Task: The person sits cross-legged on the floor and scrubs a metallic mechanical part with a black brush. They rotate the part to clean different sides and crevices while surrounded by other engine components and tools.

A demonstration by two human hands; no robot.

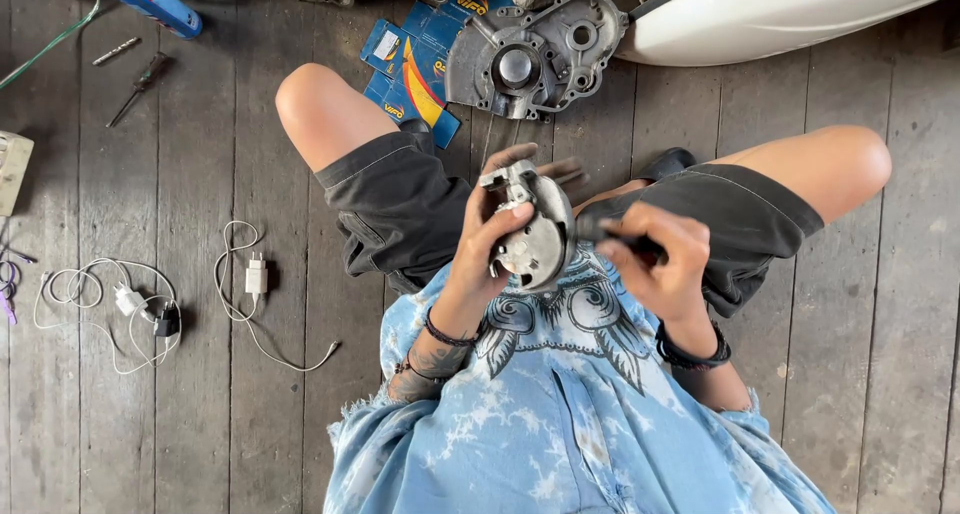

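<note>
I am looking straight down at my lap, seated cross-legged on a grey plank floor [200,414]. My left hand [487,246] is wrapped around a round metal engine part [540,236], fingers curled behind it and thumb pressed on its near face, so the part sits upright above my lap, between my knees. My right hand [660,259] is closed around a dark-handled tool [610,232], whose end points left toward the part's edge; I cannot tell whether the tip touches the metal.

Beyond my knees, a larger grey engine casing [535,59] lies on the floor, partly over a flattened blue cardboard box [415,69]. A white curved panel [780,14] sits at the upper right. To my left, well apart from my hands, a white charger with cable [256,276] and a second tangle of white cable [110,309] lie on the planks. Farther up left are a screwdriver [140,86], a drill bit [117,50] and a blue cylinder [160,6].
</note>
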